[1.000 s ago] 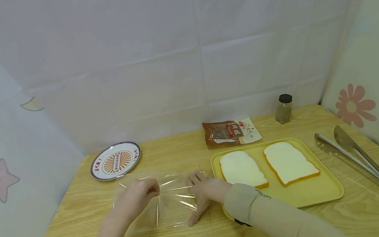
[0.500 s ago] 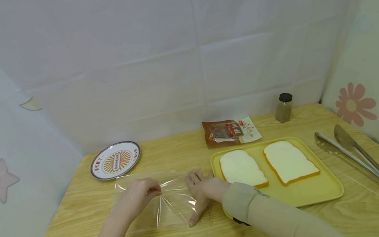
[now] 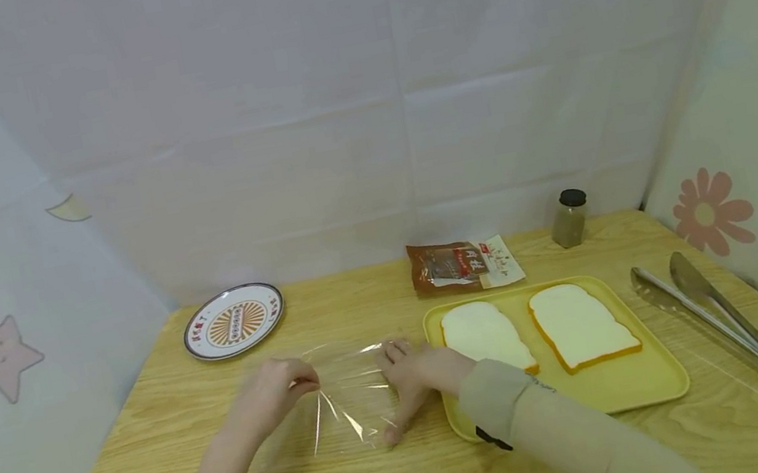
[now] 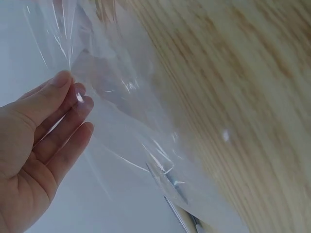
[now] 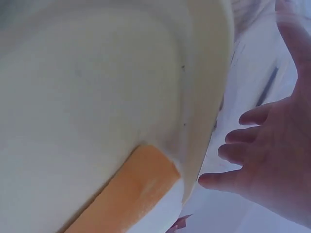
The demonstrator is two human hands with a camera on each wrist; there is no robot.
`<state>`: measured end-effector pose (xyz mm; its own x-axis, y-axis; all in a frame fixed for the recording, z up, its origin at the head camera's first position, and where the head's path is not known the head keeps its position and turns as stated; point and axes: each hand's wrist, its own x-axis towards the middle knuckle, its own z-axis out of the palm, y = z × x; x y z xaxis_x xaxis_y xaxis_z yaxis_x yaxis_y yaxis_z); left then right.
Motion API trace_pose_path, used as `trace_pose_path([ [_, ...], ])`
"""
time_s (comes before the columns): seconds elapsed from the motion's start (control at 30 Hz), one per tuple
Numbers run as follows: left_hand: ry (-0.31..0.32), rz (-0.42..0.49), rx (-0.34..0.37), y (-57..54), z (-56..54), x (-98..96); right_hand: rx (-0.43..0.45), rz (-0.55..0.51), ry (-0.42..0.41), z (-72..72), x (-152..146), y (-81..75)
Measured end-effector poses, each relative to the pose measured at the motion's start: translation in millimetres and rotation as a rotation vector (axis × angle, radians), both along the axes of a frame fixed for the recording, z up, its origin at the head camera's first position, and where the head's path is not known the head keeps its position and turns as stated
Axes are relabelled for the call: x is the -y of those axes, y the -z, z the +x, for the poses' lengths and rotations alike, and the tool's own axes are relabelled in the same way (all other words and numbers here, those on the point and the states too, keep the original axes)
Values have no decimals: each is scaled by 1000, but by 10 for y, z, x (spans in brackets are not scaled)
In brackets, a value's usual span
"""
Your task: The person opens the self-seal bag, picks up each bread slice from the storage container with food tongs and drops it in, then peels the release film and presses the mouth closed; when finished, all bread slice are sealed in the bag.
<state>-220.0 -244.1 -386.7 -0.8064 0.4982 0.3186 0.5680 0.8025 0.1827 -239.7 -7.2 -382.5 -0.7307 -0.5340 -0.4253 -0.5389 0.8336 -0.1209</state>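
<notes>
Clear plastic film (image 3: 350,400) lay at lower centre of the frame, creased toward the left hand (image 3: 273,392), which pinched it at the fingertips. The right hand (image 3: 410,379), fingers spread, rested at its right edge. The step seemed to be lifting or parting the film — the next move probably called for a steady right hand and a gentle pull. A yellow tray (image 3: 627,392) of bread slices (image 3: 580,323) sat lower right.

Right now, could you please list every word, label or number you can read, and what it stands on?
Packet: Chinese characters, the first perhaps "肉"; the rest too blurred.
Plate: red rim characters and central markings, too small to read.
Right sleeve: faint marking near the cuff, unreadable.
</notes>
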Motion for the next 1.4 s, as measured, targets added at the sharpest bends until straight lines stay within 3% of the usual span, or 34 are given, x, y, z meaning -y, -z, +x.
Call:
trace_pose_path([
  [0.2, -2, 8, -62, 10, -12, 69, -19, -133, -67, -28, -131, -8],
  [0.43, -4, 24, -66, -8, -10, 115, 26, -314, -82, -35, -337, -100],
  [0.57, -6, 33, -58, -11, -5, 137, -13, -403, -70, -41, -482, -139],
  [0.93, -40, 57, -6, -42, 15, 182, -82, -681, 110, 143, -1296, -366],
  [1.2, -63, 85, 5, -58, 27, 218, -255, -739, 253, 401, -2128, -346],
  [1.4, -39, 128, -34, -24, 24, 255, -308, -663, 413, 575, -2776, -327],
])
